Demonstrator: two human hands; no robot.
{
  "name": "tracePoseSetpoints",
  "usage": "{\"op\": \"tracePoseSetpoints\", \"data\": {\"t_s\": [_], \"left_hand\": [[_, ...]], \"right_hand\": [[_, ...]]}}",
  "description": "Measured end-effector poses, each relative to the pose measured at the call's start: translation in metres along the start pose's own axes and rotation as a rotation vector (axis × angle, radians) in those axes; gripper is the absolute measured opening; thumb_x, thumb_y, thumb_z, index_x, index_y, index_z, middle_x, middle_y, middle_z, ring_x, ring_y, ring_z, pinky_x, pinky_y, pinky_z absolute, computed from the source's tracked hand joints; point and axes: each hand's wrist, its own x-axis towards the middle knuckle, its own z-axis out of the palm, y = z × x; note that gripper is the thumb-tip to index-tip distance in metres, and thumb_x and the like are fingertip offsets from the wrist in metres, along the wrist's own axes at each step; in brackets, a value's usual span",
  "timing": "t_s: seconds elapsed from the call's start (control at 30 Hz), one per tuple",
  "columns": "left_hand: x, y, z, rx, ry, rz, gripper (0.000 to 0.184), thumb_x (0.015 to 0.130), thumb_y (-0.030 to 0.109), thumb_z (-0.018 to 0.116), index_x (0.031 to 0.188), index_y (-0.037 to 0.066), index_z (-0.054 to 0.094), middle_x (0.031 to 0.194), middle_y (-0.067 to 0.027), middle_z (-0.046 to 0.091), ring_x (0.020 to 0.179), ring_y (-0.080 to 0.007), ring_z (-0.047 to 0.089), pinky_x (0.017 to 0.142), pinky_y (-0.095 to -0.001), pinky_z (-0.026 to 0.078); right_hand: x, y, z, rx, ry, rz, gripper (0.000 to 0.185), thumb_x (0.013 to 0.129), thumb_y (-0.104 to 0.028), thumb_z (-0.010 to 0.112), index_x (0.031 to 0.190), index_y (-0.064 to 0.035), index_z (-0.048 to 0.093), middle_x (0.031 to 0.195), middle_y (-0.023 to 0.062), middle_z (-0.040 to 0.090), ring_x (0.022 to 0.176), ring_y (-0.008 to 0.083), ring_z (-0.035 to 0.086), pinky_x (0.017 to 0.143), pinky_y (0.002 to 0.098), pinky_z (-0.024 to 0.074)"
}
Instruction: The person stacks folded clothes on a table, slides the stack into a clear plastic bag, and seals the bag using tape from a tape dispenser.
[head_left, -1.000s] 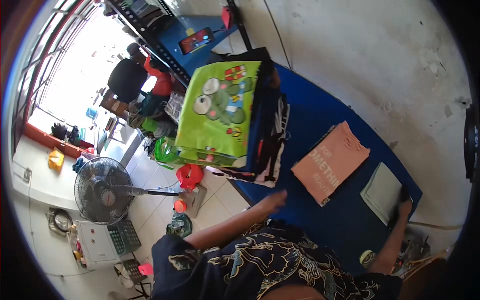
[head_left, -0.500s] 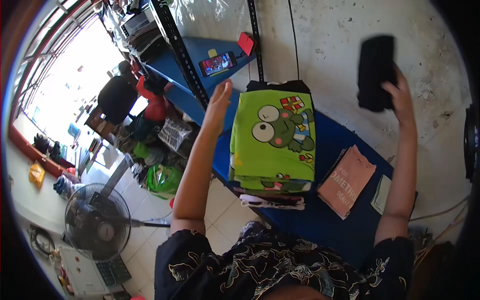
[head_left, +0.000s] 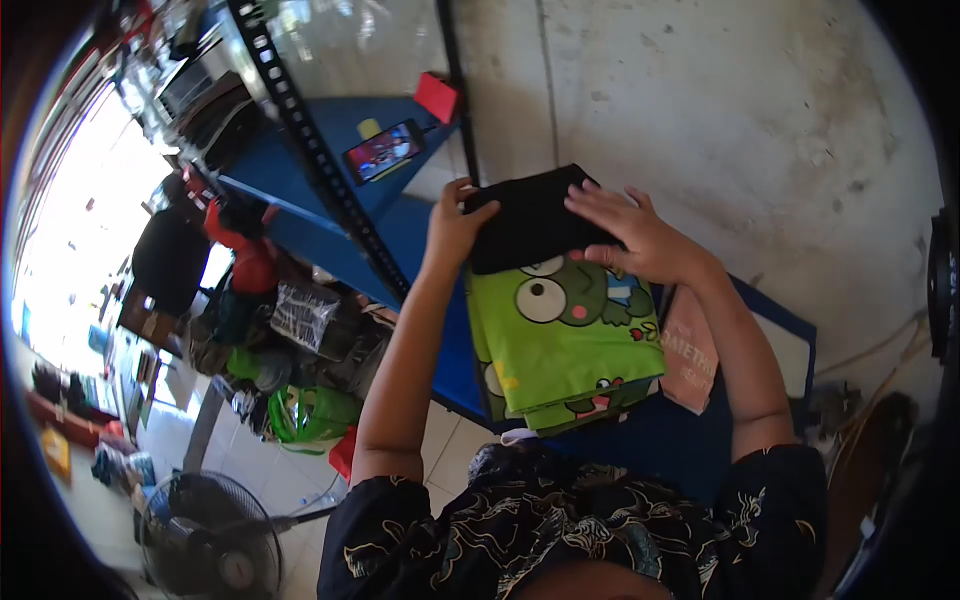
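Observation:
A folded black cloth [head_left: 530, 218] lies on the far part of a folded green cloth with a cartoon frog print [head_left: 575, 365]. My left hand [head_left: 458, 225] pinches its left edge, thumb on top and fingers at the far side. On the cloth's right end, my right hand [head_left: 650, 240] rests with fingers stretched out and flat. The green cloth tops a stack of folded fabric; the lower layers are mostly hidden. Beside the stack, a folded pink shirt with lettering [head_left: 688, 345] is partly covered by my right forearm.
The stack stands on a blue table [head_left: 640, 450]. On a blue shelf [head_left: 300, 150] with black perforated posts, a phone [head_left: 384, 152] leans near a red box-like object [head_left: 437, 97]. A standing fan [head_left: 215, 535], a green bag [head_left: 312, 415] and piled items are at left.
My right hand has brought the black cloth from the right, by the wall, onto the green stack. My left hand has moved onto its left edge. The view has shifted.

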Motion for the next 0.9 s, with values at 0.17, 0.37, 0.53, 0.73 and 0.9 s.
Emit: {"op": "tracePoseSetpoints", "data": {"t_s": [0.17, 0.37, 0.53, 0.73, 0.9], "left_hand": [[-0.007, 0.010, -0.013, 0.395, 0.108, 0.352, 0.053, 0.076, 0.028, 0.066, 0.118, -0.001, 0.047, 0.116, -0.0191, 0.050, 0.107, -0.0263, 0.048, 0.091, -0.0328, 0.036], [-0.071, 0.118, -0.011, 0.226, 0.219, 0.388, 0.039, 0.085, 0.018, 0.053, 0.120, 0.002, 0.046, 0.119, -0.0122, 0.049, 0.111, -0.0191, 0.044, 0.095, -0.0312, 0.031], [-0.148, 0.193, 0.046, 0.181, 0.433, 0.590, 0.029, 0.089, 0.011, 0.033, 0.109, -0.004, 0.049, 0.117, -0.0158, 0.047, 0.111, -0.0282, 0.044, 0.094, -0.0407, 0.038], [-0.208, 0.191, 0.182, -0.017, -0.373, 0.709, 0.017, 0.073, 0.001, 0.058, 0.089, -0.002, 0.056, 0.094, -0.0168, 0.057, 0.097, -0.0342, 0.054, 0.083, -0.0432, 0.044], [-0.249, 0.139, 0.283, -0.333, -0.733, -0.190, 0.034, 0.077, 0.019, 0.062, 0.105, 0.000, 0.052, 0.107, -0.0107, 0.055, 0.099, -0.0213, 0.054, 0.083, -0.0304, 0.042]], "right_hand": [[-0.108, 0.079, 0.059, 0.507, 1.027, 0.649, 0.050, 0.082, -0.029, 0.058, 0.121, -0.0018, 0.044, 0.117, 0.0147, 0.050, 0.109, 0.0252, 0.047, 0.090, 0.0386, 0.0345], [-0.330, 0.159, 0.154, 0.728, 1.777, 2.094, 0.052, 0.069, -0.022, 0.071, 0.104, 0.0107, 0.051, 0.106, 0.0261, 0.053, 0.100, 0.0328, 0.053, 0.076, 0.0400, 0.0480], [-0.369, 0.194, 0.164, 0.887, 2.198, 2.177, 0.049, 0.067, -0.014, 0.071, 0.105, 0.0091, 0.050, 0.104, 0.0261, 0.053, 0.092, 0.0345, 0.056, 0.071, 0.0408, 0.0506], [-0.434, 0.287, 0.203, 0.921, 1.856, 1.692, 0.033, 0.067, -0.006, 0.064, 0.095, 0.0052, 0.051, 0.090, 0.0179, 0.058, 0.075, 0.0277, 0.059, 0.056, 0.0357, 0.0478], [-0.433, 0.217, 0.089, 1.043, 1.472, 1.466, 0.016, 0.068, -0.008, 0.062, 0.081, 0.0002, 0.057, 0.071, 0.0086, 0.057, 0.054, 0.0175, 0.055, 0.044, 0.0308, 0.0415]]}}
